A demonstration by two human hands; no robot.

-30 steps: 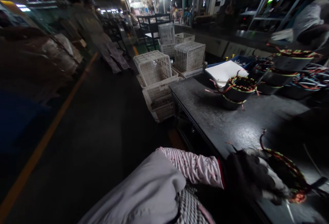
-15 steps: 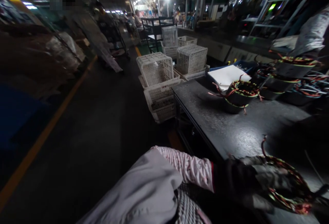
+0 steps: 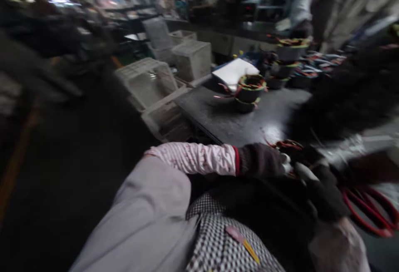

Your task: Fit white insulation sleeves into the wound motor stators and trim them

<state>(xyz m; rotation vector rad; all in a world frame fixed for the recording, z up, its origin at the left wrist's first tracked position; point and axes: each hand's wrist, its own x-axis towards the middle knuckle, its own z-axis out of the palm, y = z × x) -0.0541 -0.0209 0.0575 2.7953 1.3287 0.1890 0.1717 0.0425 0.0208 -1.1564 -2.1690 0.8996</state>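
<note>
The picture is smeared by motion. My left hand [image 3: 264, 160], in a dark glove below a pink patterned sleeve, grips a wound coil [image 3: 289, 144] with red and green wires at the near edge of the dark table [image 3: 215, 116]. My right hand [image 3: 326, 197], also in a dark glove, sits just right of it and below. It touches red loops [image 3: 372, 211] that run off to the lower right. Whether its fingers close on them is hidden by blur.
A second wound coil [image 3: 249, 91] stands farther back on the table, beside a white sheet [image 3: 233, 72]. Several more coils [image 3: 291, 51] are piled at the back right. White plastic crates [image 3: 146, 80] stand on the floor left of the table. A person [image 3: 301, 8] stands far back.
The view has swung right and down. My left hand has drawn the coil nearer to my body, and my right hand with the red loops has come into view.
</note>
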